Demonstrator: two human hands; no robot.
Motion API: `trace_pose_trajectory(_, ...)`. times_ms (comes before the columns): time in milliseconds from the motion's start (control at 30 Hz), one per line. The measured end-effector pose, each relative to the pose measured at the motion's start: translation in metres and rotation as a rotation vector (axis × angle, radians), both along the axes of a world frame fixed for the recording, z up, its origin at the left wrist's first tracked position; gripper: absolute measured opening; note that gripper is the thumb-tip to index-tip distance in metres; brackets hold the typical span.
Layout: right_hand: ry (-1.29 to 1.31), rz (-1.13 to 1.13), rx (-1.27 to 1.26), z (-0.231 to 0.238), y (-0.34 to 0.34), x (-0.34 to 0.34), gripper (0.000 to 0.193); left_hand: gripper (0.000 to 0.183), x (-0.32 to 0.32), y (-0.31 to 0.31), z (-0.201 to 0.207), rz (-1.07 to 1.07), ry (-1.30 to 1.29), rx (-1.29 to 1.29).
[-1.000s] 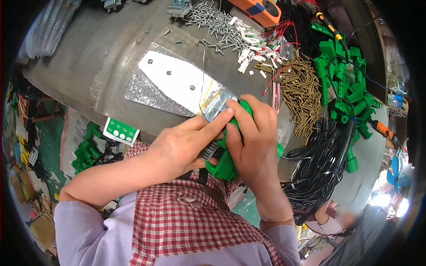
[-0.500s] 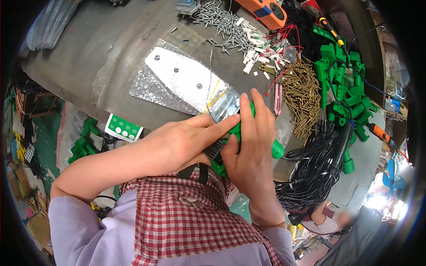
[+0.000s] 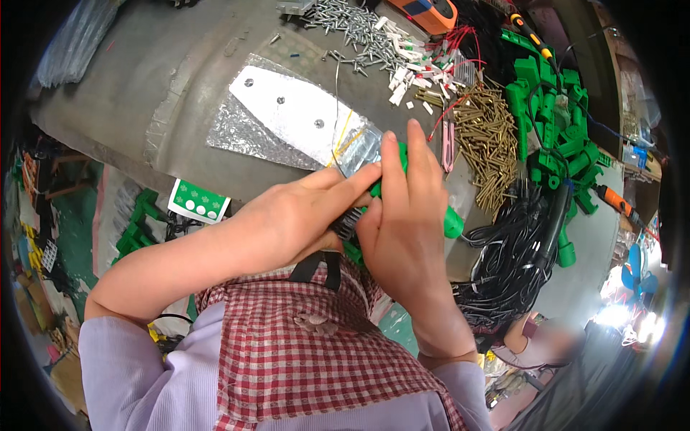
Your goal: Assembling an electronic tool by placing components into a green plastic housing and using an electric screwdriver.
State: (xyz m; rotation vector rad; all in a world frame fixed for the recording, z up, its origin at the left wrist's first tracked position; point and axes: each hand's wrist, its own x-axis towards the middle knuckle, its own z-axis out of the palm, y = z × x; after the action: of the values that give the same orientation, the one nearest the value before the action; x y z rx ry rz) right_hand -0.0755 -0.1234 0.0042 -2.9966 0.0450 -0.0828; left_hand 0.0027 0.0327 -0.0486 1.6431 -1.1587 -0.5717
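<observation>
Both hands are closed around a green plastic part (image 3: 453, 224) held close to my chest, above the table's near edge. My left hand (image 3: 298, 219) wraps it from the left, its index finger stretched along the top. My right hand (image 3: 402, 230) covers it from the right with fingers pointing away from me. Only a green knob at the right and a dark ribbed bit (image 3: 347, 226) between the hands show. A thin yellow and white wire (image 3: 339, 140) runs from the hands up over a white metal plate (image 3: 287, 115).
The grey table (image 3: 129, 93) carries silver foil (image 3: 237, 133) under the plate, silver screws (image 3: 345, 21), brass screws (image 3: 492, 144), white clips (image 3: 413, 68), a heap of green plastic parts (image 3: 553, 115), an orange tool (image 3: 431, 8) and a bundle of black cables (image 3: 510, 251). A screwdriver (image 3: 618, 205) lies at the right.
Both hands have shifted slightly up and right over the green part. The right fingers have straightened across it, and the left index finger now reaches further along its top.
</observation>
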Motion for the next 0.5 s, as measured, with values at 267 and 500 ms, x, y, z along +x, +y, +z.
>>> trace_pose_trajectory(267,-0.007,-0.021,-0.009,-0.005,0.002,0.007,0.069,0.102,-0.005,-0.003,-0.006,0.052,-0.050,-0.079)
trace_pose_trajectory(500,-0.076,-0.006,-0.014,-0.004,0.006,0.010,0.071,0.108,-0.007,-0.005,-0.009,0.110,-0.055,-0.136)
